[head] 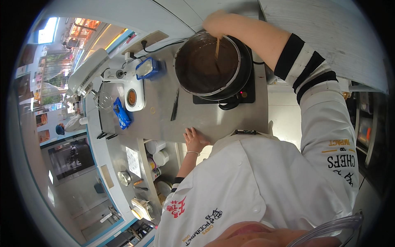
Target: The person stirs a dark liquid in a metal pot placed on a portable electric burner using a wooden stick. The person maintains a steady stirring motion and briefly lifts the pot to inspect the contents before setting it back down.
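My right hand (215, 24) grips the upper end of a wooden stick-like utensil (217, 51) over a deep pot (239, 66). The utensil's lower end dips into dark brown liquid (200, 64) in the pot. Beneath the pot is a black electric cooktop (247, 94) with a small red light lit. My left hand (194, 140), with a bracelet at the wrist, rests on the near edge of the steel table (160, 123), fingers apart and holding nothing. Dark slender utensils (175, 105) lie between the pot and a blue packet (121, 113).
A white stand mixer (134, 83) with its head raised and whisk hanging stands left, beside a blue basket (149, 69). A power cable (166, 47) runs along the wall. White tubs (160, 157) sit on a lower shelf. A person (72, 123) is far left.
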### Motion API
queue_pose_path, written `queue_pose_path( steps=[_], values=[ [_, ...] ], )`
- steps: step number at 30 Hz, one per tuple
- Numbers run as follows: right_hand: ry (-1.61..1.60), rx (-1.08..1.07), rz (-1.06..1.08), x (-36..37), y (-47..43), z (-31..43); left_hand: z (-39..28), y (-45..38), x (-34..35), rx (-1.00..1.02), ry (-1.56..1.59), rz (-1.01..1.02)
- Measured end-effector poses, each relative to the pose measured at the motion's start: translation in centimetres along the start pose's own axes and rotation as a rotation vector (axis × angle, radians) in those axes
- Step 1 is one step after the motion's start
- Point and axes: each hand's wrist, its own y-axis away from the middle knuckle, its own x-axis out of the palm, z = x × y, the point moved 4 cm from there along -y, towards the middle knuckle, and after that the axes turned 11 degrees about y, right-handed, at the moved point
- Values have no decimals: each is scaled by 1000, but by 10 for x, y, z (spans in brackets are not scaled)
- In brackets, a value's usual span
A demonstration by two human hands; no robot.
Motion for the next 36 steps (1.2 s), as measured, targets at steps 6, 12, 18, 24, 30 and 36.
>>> queue_pose_path(
  steps=[6, 12, 18, 24, 30, 36],
  values=[
    [24, -238, 255, 3, 7, 37, 0, 1, 1, -25, -9, 11],
    [-1, 7, -156, -2, 1, 1, 0, -1, 0, -16, -13, 18],
    [42, -145, 268, 1, 11, 30, 0, -2, 1, -28, -41, 19],
    [18, -48, -20, 2, 5, 10, 0, -2, 1, -30, 10, 22],
    [125, -106, 52, -11, 17, 11, -1, 0, 0, -23, -4, 20],
    [57, -20, -359, 4, -3, 27, -4, 1, -3, -26, -12, 20]
  ],
)
